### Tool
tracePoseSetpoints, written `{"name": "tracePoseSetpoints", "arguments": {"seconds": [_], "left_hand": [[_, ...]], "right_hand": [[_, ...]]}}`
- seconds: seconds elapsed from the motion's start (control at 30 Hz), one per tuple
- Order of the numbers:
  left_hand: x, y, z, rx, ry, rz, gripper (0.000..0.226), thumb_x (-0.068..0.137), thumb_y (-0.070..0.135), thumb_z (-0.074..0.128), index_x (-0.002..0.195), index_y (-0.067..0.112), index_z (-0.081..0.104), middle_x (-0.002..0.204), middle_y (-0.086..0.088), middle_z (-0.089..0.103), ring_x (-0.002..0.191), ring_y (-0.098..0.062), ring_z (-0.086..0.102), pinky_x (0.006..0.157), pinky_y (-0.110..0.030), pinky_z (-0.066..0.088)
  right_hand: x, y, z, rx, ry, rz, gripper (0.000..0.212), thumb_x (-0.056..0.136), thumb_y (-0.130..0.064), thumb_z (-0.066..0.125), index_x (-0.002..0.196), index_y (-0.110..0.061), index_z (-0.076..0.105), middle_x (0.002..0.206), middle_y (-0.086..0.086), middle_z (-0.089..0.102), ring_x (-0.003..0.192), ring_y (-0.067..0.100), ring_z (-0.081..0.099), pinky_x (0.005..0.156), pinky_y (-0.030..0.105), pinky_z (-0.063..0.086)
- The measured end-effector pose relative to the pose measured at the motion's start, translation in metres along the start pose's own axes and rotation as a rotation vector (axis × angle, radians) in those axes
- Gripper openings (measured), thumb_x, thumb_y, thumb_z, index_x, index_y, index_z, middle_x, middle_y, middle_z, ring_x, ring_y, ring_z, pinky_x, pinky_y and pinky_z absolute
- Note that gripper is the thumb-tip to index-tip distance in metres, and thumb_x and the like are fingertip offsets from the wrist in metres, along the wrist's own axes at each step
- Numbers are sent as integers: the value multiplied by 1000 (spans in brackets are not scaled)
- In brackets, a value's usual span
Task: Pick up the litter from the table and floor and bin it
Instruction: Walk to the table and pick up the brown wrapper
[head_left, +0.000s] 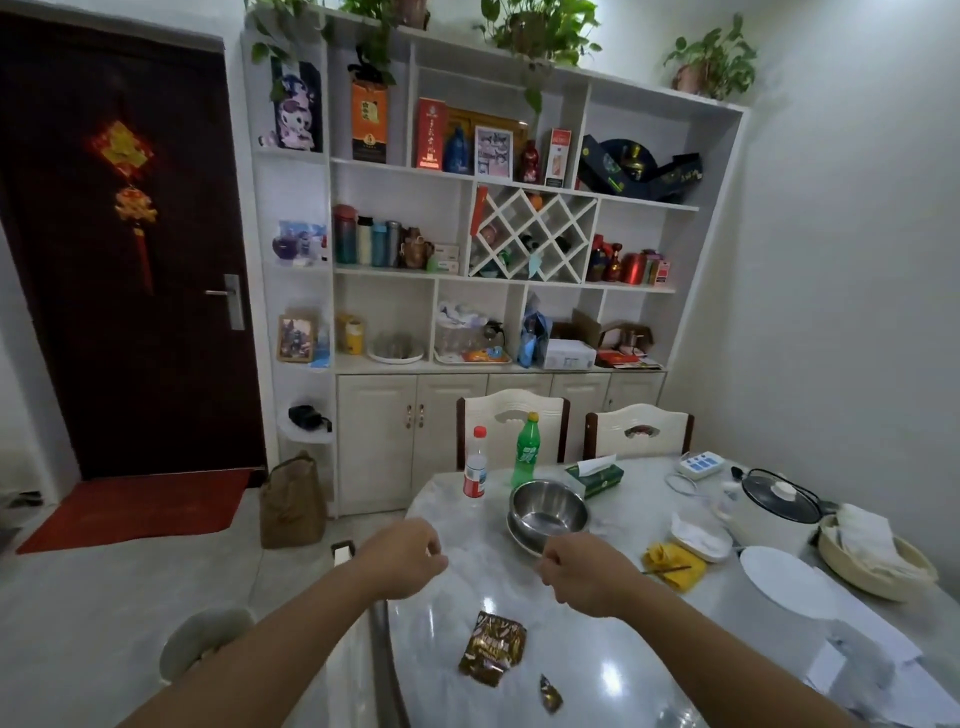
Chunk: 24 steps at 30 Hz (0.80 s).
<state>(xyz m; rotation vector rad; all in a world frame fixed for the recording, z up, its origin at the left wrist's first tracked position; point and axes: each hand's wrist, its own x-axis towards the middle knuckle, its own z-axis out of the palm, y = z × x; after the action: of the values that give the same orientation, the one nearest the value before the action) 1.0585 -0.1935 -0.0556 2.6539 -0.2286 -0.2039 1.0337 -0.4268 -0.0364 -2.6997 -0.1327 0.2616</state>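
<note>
A crumpled brown snack wrapper (492, 648) lies on the marble table (613, 675) near its front edge. A smaller brown scrap (550, 693) lies just right of it. A yellow wrapper with a thin stick (672, 565) rests further right, beside a white crumpled tissue (698, 535). My left hand (402, 558) hovers above the table's left edge with its fingers curled in and nothing visible in them. My right hand (587, 571) hangs over the table in a loose fist, in front of the steel bowl, nothing visible in it. Both hands are above and behind the brown wrapper.
Steel bowls (548, 512), a green bottle (527, 449), a red-capped bottle (475, 470), a tissue box (597, 478), a cooker (774, 512), a white plate (784, 582) and a basket (878, 556) stand on the table. A pale round bin (200, 642) and brown bag (291, 501) sit on the floor at left.
</note>
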Motion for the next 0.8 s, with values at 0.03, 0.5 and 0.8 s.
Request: {"name": "tracePoseSetpoints", "arguments": {"seconds": [0.03, 0.5, 0.8], "left_hand": [[15, -2, -1, 9, -6, 9, 32, 92, 39, 56, 110, 17, 69, 108, -1, 69, 83, -13, 59, 76, -27, 49], [157, -37, 76, -135, -182, -155, 27, 85, 32, 61, 65, 17, 54, 62, -1, 59, 64, -20, 66, 66, -35, 58], [163, -61, 191, -222, -176, -424, 34, 77, 26, 64, 56, 21, 36, 63, 8, 42, 60, -10, 46, 56, -27, 35]], "right_hand": [[13, 0, -2, -11, 0, 13, 35, 95, -29, 47, 93, -2, 69, 83, 11, 66, 71, 19, 57, 70, 37, 51], [127, 62, 33, -29, -37, 153, 21, 85, -19, 55, 87, -3, 68, 86, 14, 71, 73, 24, 64, 57, 27, 42], [149, 144, 130, -45, -269, 305, 13, 79, -21, 61, 92, -23, 59, 107, 0, 60, 95, 18, 62, 83, 29, 52]]}}
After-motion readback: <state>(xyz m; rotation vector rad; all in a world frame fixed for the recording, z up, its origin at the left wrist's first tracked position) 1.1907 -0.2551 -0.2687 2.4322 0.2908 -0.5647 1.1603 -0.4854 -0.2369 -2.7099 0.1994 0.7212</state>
